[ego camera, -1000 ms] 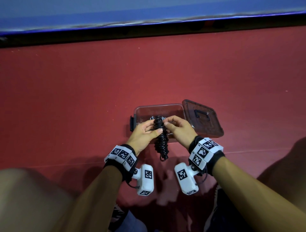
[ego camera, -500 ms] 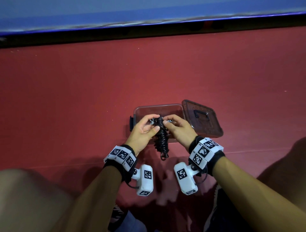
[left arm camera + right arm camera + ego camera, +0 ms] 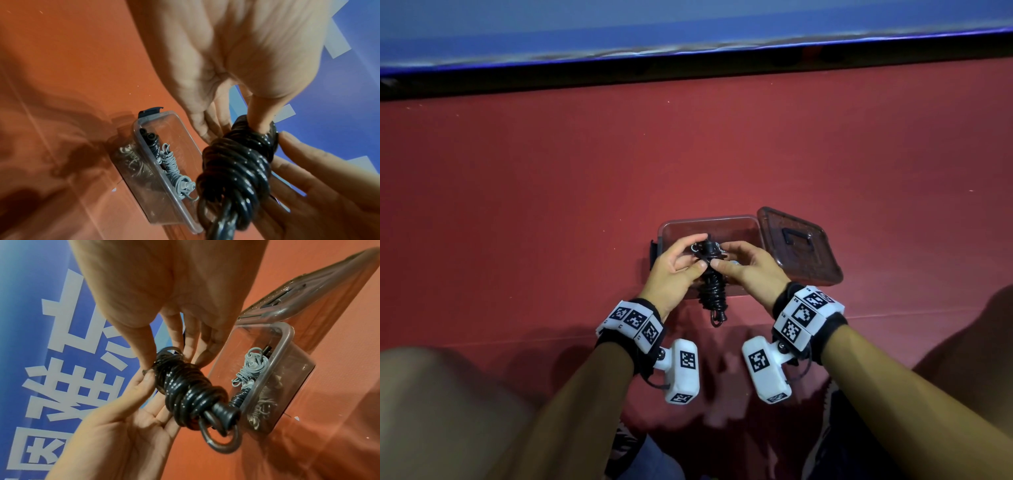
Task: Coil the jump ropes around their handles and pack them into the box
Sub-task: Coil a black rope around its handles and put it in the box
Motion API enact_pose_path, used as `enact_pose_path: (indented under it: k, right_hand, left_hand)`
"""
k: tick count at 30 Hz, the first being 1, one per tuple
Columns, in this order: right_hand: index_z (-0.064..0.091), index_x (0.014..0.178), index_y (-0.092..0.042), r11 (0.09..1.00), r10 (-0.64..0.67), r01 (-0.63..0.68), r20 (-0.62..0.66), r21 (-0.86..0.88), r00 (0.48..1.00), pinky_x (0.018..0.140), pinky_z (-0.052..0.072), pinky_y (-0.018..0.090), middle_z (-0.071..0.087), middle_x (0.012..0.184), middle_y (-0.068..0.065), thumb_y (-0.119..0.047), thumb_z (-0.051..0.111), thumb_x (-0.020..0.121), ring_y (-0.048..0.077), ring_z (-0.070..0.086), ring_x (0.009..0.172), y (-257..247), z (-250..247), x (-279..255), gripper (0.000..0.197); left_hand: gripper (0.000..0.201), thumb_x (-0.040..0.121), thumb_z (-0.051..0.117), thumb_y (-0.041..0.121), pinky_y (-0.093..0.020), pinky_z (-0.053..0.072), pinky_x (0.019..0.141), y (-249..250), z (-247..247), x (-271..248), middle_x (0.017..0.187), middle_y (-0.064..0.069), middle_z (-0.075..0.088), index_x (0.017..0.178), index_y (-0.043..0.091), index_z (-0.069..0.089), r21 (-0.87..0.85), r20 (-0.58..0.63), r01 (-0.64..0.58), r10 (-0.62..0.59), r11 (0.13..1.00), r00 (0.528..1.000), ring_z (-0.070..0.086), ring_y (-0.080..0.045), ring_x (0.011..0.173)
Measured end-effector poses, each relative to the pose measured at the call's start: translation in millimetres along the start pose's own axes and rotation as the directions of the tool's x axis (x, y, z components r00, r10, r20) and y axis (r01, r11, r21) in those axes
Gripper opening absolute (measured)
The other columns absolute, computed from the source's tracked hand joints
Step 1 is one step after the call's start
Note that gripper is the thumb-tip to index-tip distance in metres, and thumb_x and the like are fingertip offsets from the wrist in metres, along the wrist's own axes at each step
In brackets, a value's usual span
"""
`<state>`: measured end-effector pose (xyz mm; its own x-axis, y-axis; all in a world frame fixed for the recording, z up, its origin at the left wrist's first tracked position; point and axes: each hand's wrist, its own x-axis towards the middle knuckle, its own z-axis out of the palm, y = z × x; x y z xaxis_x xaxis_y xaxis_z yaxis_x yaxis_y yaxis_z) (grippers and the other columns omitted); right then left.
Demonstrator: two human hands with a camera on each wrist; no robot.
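Both hands hold a black jump rope (image 3: 714,293), coiled round its handles, upright above the near edge of the clear box (image 3: 755,222). My left hand (image 3: 699,251) pinches the top of the bundle from the left. From the other side my right hand (image 3: 719,255) pinches the same end. In the left wrist view the glossy black coils (image 3: 236,162) fill the centre. A handle end (image 3: 224,412) and a metal ring (image 3: 224,443) stick out at the bottom of the bundle. Inside the box (image 3: 284,344) lie a coiled grey rope (image 3: 251,365) and another black one (image 3: 153,143).
The box's tinted lid (image 3: 803,250) lies flat on the red floor, touching the box's right side. A black clasp (image 3: 653,253) sticks out at the box's left end. A blue wall panel (image 3: 688,37) runs along the far edge of the floor. My knees frame the bottom corners.
The bundle has risen slightly toward the box. My left forefinger has lifted over the top end, and both thumbs have closed in just below it.
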<state>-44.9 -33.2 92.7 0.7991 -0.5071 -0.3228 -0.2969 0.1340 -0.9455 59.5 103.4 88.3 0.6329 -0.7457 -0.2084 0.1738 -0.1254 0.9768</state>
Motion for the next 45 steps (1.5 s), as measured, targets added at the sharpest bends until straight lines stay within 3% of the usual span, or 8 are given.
enact_pose_path:
  k: [12, 16, 23, 27, 31, 34, 41, 45]
  right_hand:
    - [0.051, 0.135, -0.013, 0.999, 0.036, -0.036, -0.001, -0.015, 0.999, 0.098, 0.055, 0.046, 0.069, 0.107, 0.003, -0.006, 0.079, 0.082, 0.029, 0.07, 0.104, 1, 4, -6, 0.06]
    - [0.055, 0.13, -0.013, 1.0, 0.02, -0.02, -0.026, -0.018, 0.999, 0.096, 0.055, 0.046, 0.071, 0.11, 0.006, -0.011, 0.081, 0.081, 0.026, 0.071, 0.102, 3, 3, -3, 0.056]
    - [0.055, 0.126, -0.013, 0.998, 0.036, -0.032, -0.054, 0.061, 0.998, 0.082, 0.06, 0.035, 0.07, 0.112, 0.009, -0.008, 0.08, 0.082, 0.026, 0.071, 0.099, 0, 0, 5, 0.051]
    - [0.053, 0.127, -0.007, 0.995, 0.055, -0.049, -0.071, 0.091, 0.996, 0.088, 0.057, 0.034, 0.07, 0.106, 0.01, -0.004, 0.078, 0.082, 0.024, 0.07, 0.096, -6, -1, 18, 0.051]
    - [0.057, 0.119, -0.009, 0.991, 0.095, -0.085, -0.096, 0.098, 0.991, 0.096, 0.055, 0.044, 0.071, 0.1, 0.011, -0.004, 0.079, 0.082, 0.025, 0.069, 0.094, -3, 1, 39, 0.043]
    - [0.057, 0.12, -0.011, 0.987, 0.141, -0.134, -0.084, 0.089, 0.986, 0.095, 0.053, 0.041, 0.064, 0.089, 0.0, -0.003, 0.077, 0.083, 0.019, 0.065, 0.087, 6, -3, 53, 0.043]
    - [0.055, 0.13, -0.004, 0.974, 0.227, -0.227, -0.113, 0.02, 0.967, 0.077, 0.051, 0.024, 0.062, 0.089, 0.001, 0.001, 0.071, 0.086, 0.013, 0.062, 0.079, 31, -6, 85, 0.046]
    - [0.056, 0.129, -0.003, 0.967, 0.254, -0.256, -0.118, -0.004, 0.96, 0.079, 0.053, 0.023, 0.065, 0.086, 0.001, 0.001, 0.067, 0.089, 0.014, 0.063, 0.077, 41, -5, 107, 0.042]
  left_hand:
    - [0.047, 0.097, 0.056, -0.005, -0.032, 0.056, 0.085, -3, -1, 0, 0.1, -0.008, 0.075, 0.127, 0.03, 0.064, -0.041, -0.017, 0.021, -0.022, 0.999, 1.0, 0.069, -0.017, 0.094]
    - [0.049, 0.096, 0.056, -0.006, -0.034, 0.057, 0.093, -2, -1, 0, 0.108, -0.014, 0.074, 0.131, 0.028, 0.061, -0.048, -0.007, 0.033, -0.033, 0.998, 0.999, 0.071, -0.021, 0.102]
    - [0.04, 0.098, 0.058, 0.0, -0.032, 0.058, 0.085, -2, -2, 4, 0.102, -0.007, 0.072, 0.131, 0.022, 0.058, -0.03, -0.036, 0.148, -0.149, 0.989, 0.988, 0.071, -0.014, 0.098]
    - [0.042, 0.099, 0.059, 0.004, -0.046, 0.058, 0.093, 2, -1, 13, 0.118, -0.012, 0.071, 0.135, 0.024, 0.056, -0.057, -0.017, 0.227, -0.228, 0.972, 0.974, 0.072, -0.022, 0.103]
    - [0.045, 0.099, 0.059, 0.003, -0.044, 0.06, 0.087, -5, 3, 29, 0.114, -0.014, 0.07, 0.139, 0.021, 0.052, -0.095, -0.009, 0.254, -0.256, 0.963, 0.967, 0.072, -0.024, 0.101]
    - [0.046, 0.098, 0.06, 0.004, -0.045, 0.06, 0.089, -15, 1, 42, 0.118, -0.014, 0.07, 0.139, 0.022, 0.052, -0.091, -0.043, 0.274, -0.279, 0.957, 0.959, 0.072, -0.024, 0.105]
    - [0.046, 0.097, 0.062, 0.004, -0.048, 0.057, 0.095, -39, 0, 78, 0.121, -0.015, 0.07, 0.139, 0.019, 0.053, -0.056, -0.102, 0.355, -0.359, 0.933, 0.928, 0.069, -0.028, 0.113]
    - [0.041, 0.095, 0.066, 0.006, -0.05, 0.055, 0.098, -51, -4, 99, 0.124, -0.015, 0.067, 0.131, 0.024, 0.056, -0.049, -0.129, 0.387, -0.39, 0.921, 0.912, 0.067, -0.03, 0.116]
